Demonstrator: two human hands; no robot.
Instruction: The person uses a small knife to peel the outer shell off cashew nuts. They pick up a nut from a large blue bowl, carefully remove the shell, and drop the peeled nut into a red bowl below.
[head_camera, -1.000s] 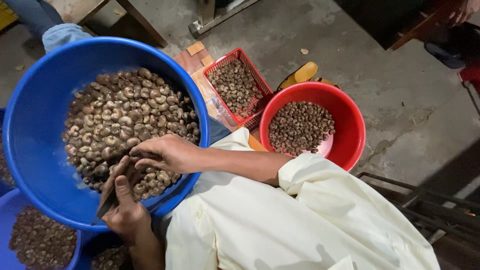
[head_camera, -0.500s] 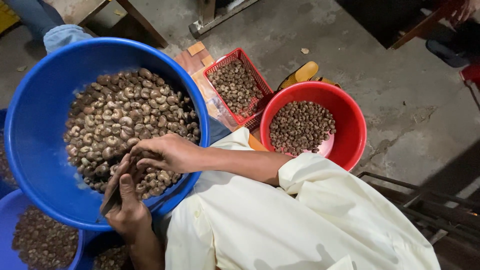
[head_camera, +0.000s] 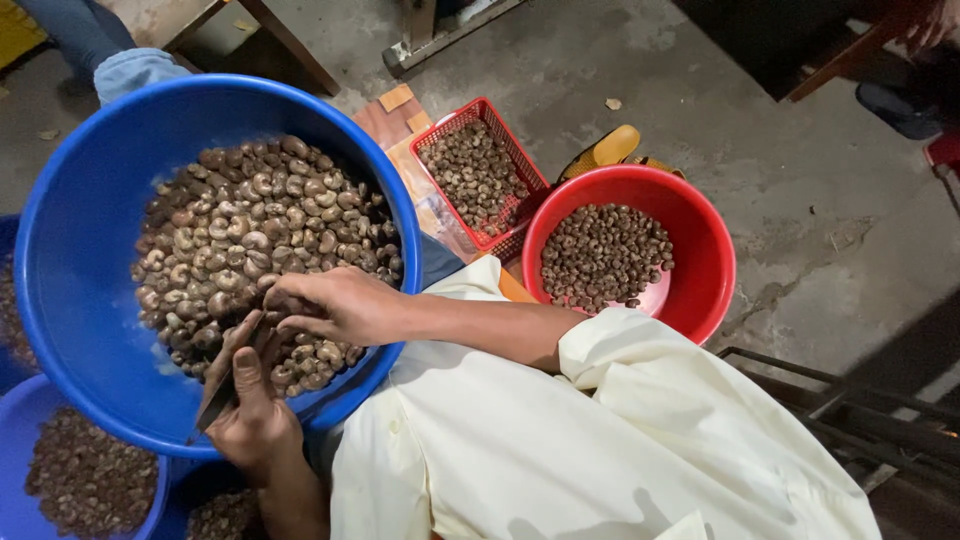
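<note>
Since the earlier frame the left hand (head_camera: 255, 420) has lifted its dark narrow blade (head_camera: 232, 385) slightly closer to the right hand (head_camera: 335, 305); little else has shifted. Left grip: clamped around the blade. Right grip: fingertips pinched together on a brown nut, just above the heap of brown curved nuts (head_camera: 250, 240) in the large round blue plastic basin (head_camera: 80, 250). Round red plastic bowl (head_camera: 700, 250) and red mesh basket (head_camera: 490, 115) of darker nuts stand on the concrete floor (head_camera: 800, 160).
</note>
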